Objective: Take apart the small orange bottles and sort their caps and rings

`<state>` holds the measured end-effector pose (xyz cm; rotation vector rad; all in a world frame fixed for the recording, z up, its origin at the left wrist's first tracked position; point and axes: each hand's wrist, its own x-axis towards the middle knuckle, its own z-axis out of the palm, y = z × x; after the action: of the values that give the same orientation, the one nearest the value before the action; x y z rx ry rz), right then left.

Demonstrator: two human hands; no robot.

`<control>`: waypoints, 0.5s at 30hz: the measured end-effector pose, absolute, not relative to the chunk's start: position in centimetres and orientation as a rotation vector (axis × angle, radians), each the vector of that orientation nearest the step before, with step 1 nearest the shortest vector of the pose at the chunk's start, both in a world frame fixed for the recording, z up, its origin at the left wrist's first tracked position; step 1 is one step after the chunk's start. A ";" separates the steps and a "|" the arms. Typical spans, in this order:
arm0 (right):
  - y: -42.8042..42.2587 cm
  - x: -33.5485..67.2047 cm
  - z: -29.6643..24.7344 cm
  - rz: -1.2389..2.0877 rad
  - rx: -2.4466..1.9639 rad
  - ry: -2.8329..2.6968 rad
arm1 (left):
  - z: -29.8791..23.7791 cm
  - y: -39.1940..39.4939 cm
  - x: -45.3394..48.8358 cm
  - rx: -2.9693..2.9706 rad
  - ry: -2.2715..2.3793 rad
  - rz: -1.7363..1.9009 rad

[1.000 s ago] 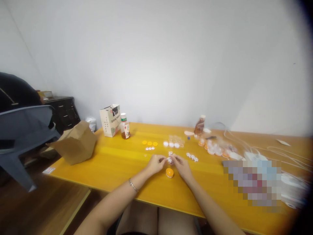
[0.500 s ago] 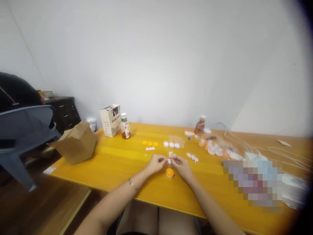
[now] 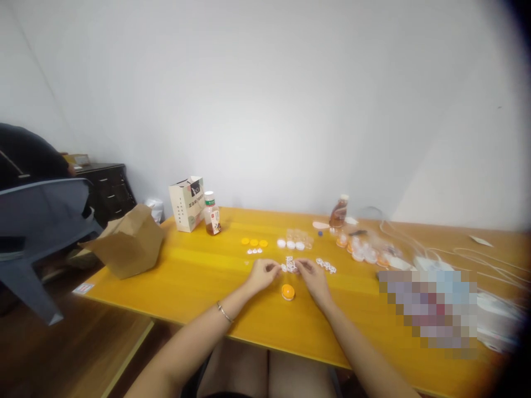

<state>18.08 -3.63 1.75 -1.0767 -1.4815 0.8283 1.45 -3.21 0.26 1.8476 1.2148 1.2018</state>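
My left hand [image 3: 263,273] and my right hand [image 3: 312,275] rest on the yellow table [image 3: 199,276], fingertips pinched toward a small cluster of white dice-like pieces [image 3: 289,266] between them. What each pinch holds is too small to name. An orange round cap [image 3: 287,292] lies on the table just in front of my hands. More white pieces [image 3: 326,266] lie to the right of my right hand. A bracelet sits on my left wrist.
Behind my hands lie yellow caps [image 3: 254,242], white caps [image 3: 291,244] and clear cups. A paper gift bag [image 3: 186,203] and drink bottle [image 3: 211,214] stand at back left, a brown bag [image 3: 126,241] at the left edge. A brown bottle [image 3: 339,211], orange-white containers and cables lie right.
Both hands shifted slightly away from me and apart, from above the orange cap to the white pieces.
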 end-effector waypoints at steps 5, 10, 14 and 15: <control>-2.0 19.1 0.4 0.362 -1.214 -1.717 | 0.5 -3.2 1.4 1.851 1.242 1.235; -0.8 19.6 -1.3 0.093 -1.360 -1.843 | 0.8 -3.5 1.5 1.883 1.253 1.198; -0.4 19.7 -1.8 0.062 -1.411 -1.851 | 0.8 -3.6 1.5 1.894 1.272 1.188; -0.5 19.7 -1.7 0.055 -1.424 -1.839 | 0.7 -3.5 1.5 1.890 1.281 1.186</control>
<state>19.66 -0.50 -1.67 -1.4237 -1.8394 0.0548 1.54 -3.55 0.70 1.8905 1.2814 1.1858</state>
